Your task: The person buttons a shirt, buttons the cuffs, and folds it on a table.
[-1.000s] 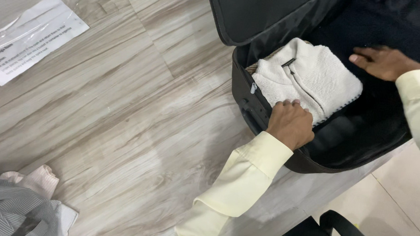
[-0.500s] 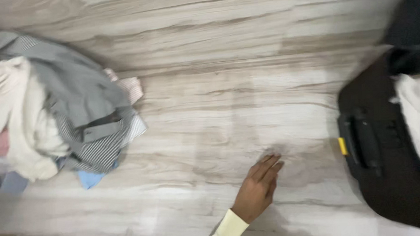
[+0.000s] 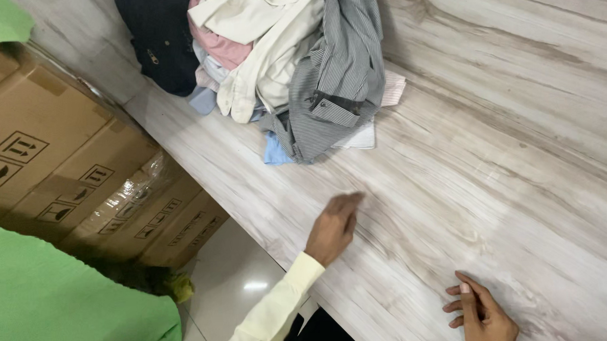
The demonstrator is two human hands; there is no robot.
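Clothes pile (image 3: pixel 293 63) lies well beyond the left hand's (image 3: pixel 331 229) loosely extended, empty fingers (image 3: pixel 348 201).

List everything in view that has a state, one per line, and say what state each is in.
Left hand: empty, fingers together, over the wooden table, short of the clothes.
Right hand: empty, resting on the table.
Pile of clothes: unfolded, heaped loosely on the table.
Grey striped shirt: crumpled, on top of the pile.
Cardboard boxes: shut, taped, beside the table.
Green cloth: draped, on the near side of the boxes.
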